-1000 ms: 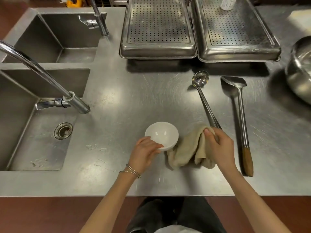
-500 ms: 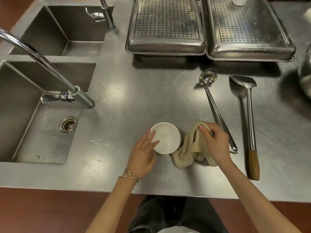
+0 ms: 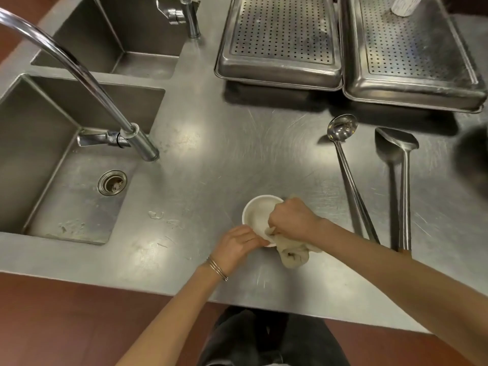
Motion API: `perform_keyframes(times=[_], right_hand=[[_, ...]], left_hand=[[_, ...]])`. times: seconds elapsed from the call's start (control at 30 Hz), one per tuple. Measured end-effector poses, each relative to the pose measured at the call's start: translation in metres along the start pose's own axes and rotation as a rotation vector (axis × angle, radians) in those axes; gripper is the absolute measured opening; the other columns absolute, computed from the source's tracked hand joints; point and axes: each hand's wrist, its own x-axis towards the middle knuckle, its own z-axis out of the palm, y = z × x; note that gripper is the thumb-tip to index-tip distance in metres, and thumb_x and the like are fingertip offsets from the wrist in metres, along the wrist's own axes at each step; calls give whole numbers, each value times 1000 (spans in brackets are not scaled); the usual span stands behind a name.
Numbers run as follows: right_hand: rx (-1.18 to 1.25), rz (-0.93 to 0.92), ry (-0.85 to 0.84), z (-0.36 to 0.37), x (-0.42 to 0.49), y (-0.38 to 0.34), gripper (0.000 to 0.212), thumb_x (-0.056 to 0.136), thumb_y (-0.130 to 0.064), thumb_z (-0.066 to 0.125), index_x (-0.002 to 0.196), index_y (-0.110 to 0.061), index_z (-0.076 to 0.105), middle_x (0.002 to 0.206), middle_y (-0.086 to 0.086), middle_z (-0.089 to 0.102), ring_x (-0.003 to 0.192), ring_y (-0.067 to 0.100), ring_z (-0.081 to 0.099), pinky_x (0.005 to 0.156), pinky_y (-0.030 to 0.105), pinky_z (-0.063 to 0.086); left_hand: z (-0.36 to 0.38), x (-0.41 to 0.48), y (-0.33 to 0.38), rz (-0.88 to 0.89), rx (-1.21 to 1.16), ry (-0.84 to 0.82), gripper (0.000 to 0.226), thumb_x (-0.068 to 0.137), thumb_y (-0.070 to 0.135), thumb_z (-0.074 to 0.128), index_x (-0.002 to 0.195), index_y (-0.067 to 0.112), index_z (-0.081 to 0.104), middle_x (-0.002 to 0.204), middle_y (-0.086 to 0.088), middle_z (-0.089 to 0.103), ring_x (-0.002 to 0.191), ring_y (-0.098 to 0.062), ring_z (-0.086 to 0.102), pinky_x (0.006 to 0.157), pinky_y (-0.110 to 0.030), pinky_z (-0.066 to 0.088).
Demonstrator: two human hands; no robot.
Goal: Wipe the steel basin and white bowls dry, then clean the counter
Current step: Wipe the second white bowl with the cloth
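No text, label, brand, number or sign is showing legibly anywhere on the counter (image 3: pixel 224 159) or on the steel things lying on it. The white container (image 3: pixel 404 6) standing on the right-hand perforated tray (image 3: pixel 409 93) is being cut off by the top edge, and anything its surface may be carrying is appearing too blurred to read.
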Motion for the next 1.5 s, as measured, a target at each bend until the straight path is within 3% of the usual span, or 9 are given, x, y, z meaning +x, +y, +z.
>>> perform_keyframes(times=[0.17,0.4,0.53,0.63,0.73,0.83,1.0,1.17,1.5], right_hand=[[-42,-26,141,10,-10,0,24,93,-22,46,111,-24,62,111,0,63,103,27,58,70,32,36],[371,-22,66,15,-25,18,21,89,-21,55,106,-24,68,107,3,66,99,24,61,79,28,43],[880,118,482,28,-64,31,25,79,-12,71,97,-29,73,104,-18,69,95,-11,59,86,12,44],[1008,320,880,34,-78,22,29,78,-1,69,96,-24,72,98,-22,66,92,-13,58,83,3,39],[997,376,950,43,-66,5,24,82,-17,66,105,-23,68,107,-11,63,100,1,57,90,7,38],[888,358,727,71,-52,-7,35,80,-42,62,114,-32,63,123,-13,54,113,8,48,100,18,33],[940,405,746,70,-62,0,40,73,-6,74,106,-26,68,109,-5,58,97,19,61,83,0,35],[454,285,977,37,-52,-19,24,71,-22,58,95,-21,62,102,-3,58,91,13,47,75,16,37],[71,-45,671,52,-44,-11,18,55,-23,76,71,-29,72,79,-13,67,82,12,50,69,24,38]], left_hand=[[-4,-2,-9,31,-65,-17,24,80,6,52,91,17,71,80,-1,70,81,-8,52,85,-8,34],[-9,3,-24,138,-2,-109,25,81,9,51,84,16,74,82,5,72,85,-10,55,79,-23,48],[-16,-1,-31,60,24,-79,25,84,36,59,96,19,72,107,8,69,110,-14,53,94,-29,45],[-19,-3,-17,-337,-28,10,57,84,57,52,124,17,55,127,2,53,118,-14,41,98,-23,35],[-13,13,-1,-738,-257,-29,69,77,44,68,134,14,43,121,3,46,109,-10,46,90,-20,37],[-7,29,1,-873,-455,-51,69,67,28,63,130,8,46,118,-7,55,105,-21,54,81,-14,40],[-9,30,17,-896,-598,91,61,65,10,51,126,12,49,110,1,57,100,-19,57,72,-5,45],[-21,36,48,-867,-831,82,54,74,7,54,122,31,45,110,4,58,95,-7,58,61,-24,55],[-41,27,53,-953,-743,3,63,78,-8,56,122,37,48,103,13,57,84,-4,58,68,-35,57]])
